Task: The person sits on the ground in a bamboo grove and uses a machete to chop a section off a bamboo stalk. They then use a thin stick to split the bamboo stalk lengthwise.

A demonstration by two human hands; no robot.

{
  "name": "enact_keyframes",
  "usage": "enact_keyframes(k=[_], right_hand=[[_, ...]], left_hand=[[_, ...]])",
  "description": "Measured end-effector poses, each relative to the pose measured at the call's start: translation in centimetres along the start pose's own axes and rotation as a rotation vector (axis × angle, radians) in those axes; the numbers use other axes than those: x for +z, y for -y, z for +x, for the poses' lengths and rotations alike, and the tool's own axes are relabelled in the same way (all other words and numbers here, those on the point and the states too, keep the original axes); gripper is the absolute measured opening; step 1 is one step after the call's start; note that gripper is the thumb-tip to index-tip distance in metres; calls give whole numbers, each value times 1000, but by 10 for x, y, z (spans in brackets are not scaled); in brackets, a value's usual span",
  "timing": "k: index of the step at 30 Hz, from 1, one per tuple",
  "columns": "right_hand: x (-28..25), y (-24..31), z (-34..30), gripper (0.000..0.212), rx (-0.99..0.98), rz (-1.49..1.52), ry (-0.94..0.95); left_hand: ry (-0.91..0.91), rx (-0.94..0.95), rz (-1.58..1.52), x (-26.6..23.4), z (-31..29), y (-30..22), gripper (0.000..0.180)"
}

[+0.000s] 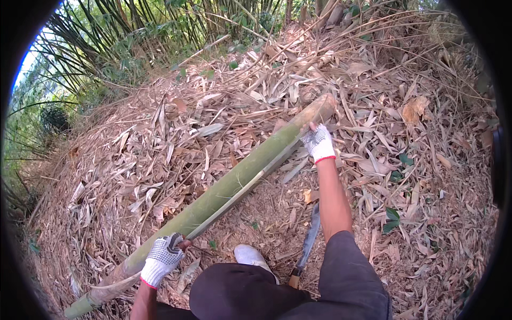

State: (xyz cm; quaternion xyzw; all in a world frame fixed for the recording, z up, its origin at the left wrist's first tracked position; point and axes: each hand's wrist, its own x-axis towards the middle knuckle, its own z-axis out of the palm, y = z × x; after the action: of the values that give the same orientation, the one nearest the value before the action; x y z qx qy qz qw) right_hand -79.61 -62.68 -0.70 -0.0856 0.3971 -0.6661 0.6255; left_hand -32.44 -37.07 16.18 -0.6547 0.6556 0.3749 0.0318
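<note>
A thick green bamboo pole point(226, 186) lies slantwise over the leaf litter, from the lower left to the upper middle. Along its near side runs a pale cut edge with a darker face below it. My left hand point(163, 257), in a white dotted glove with bare fingertips, is closed on the pole's near edge toward the lower-left end. Close to the far end, my right hand point(318, 143) in a matching glove has its fingers closed over the same near edge. A machete point(310, 240) with a wooden handle rests on the ground near my right forearm.
Dry bamboo leaves point(373, 160) cover the sloping ground all round. Standing bamboo stems point(106, 42) rise at the far left, and loose dry canes point(314, 32) lie at the top. My white shoe point(252, 256) is between the pole and the machete.
</note>
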Motion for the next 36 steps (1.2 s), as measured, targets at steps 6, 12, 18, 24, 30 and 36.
enact_keyframes(k=[6,12,18,24,30,36], right_hand=[[-2,1,49,9,-10,-43,-316],[-23,-5,84,11,-43,-108,-340],[-38,-16,100,12,-40,-241,-405],[-60,-17,115,14,-55,-619,-300],[-70,-9,128,20,-20,-956,-320],[-50,-10,123,24,-41,-1148,-413]], left_hand=[[203,-96,-311,30,60,9,43],[32,1,-38,58,101,32,41],[65,-121,57,69,97,67,38],[-85,-135,54,74,82,59,41],[-178,-194,149,69,62,23,37],[8,-355,28,69,58,14,38]])
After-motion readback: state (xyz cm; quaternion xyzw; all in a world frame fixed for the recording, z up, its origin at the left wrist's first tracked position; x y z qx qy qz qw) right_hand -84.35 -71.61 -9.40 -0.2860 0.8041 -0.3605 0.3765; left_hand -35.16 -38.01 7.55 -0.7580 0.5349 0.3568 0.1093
